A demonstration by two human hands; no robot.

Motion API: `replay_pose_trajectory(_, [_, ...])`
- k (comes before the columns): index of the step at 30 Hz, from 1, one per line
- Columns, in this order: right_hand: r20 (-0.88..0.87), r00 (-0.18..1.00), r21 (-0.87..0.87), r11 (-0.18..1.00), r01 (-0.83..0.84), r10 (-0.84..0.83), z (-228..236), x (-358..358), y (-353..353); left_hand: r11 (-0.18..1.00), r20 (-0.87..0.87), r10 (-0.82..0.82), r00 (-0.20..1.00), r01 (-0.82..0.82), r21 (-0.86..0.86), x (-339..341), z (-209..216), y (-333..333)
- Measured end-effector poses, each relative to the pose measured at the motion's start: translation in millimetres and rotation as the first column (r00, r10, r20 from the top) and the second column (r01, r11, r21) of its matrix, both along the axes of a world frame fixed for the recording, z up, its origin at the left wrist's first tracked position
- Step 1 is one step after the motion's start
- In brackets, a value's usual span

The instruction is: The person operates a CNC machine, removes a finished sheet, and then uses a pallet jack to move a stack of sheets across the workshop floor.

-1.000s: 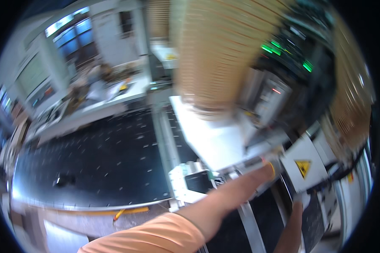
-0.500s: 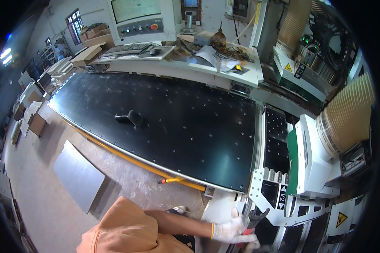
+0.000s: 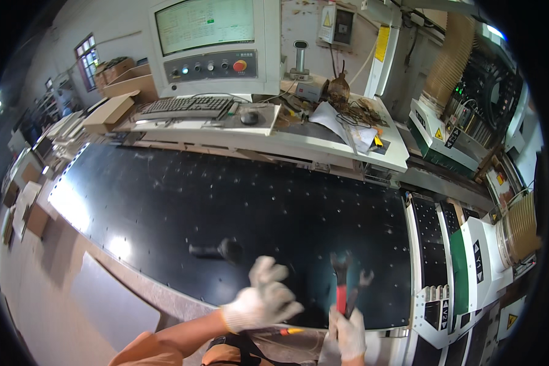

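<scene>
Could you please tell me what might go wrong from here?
The red-handled tool in the gloved right hand might slip and mark the black tabletop. The open left hand appears close to the dark handled object lying on that tabletop, and might knock it.

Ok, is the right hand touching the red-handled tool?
Touching: the head view shows the gloved right hand closed around the lower end of the red-handled tool, with no gap between them.
</scene>
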State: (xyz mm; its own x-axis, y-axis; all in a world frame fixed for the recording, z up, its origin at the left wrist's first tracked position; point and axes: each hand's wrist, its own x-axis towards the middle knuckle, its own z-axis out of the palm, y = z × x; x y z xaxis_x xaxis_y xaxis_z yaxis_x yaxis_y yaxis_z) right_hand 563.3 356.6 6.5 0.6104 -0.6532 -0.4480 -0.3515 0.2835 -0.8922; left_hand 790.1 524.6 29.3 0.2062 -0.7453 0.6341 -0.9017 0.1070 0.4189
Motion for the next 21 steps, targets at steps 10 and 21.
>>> replay_pose_trajectory(10, [0.203, 0.979, -0.118, 0.992, 0.04, -0.016, 52.7, 409.0, -220.7, 0.706, 0.343, 0.117, 0.932, -0.321, 0.631, 203.0, -43.7, 134.8])
replay_pose_trajectory(21, [0.13, 0.984, -0.808, 0.563, 0.175, -0.12, -26.6, 393.3, -140.2, 0.689, -0.191, 0.134, 0.972, 0.047, 0.723, 243.8, -25.3, 67.9])
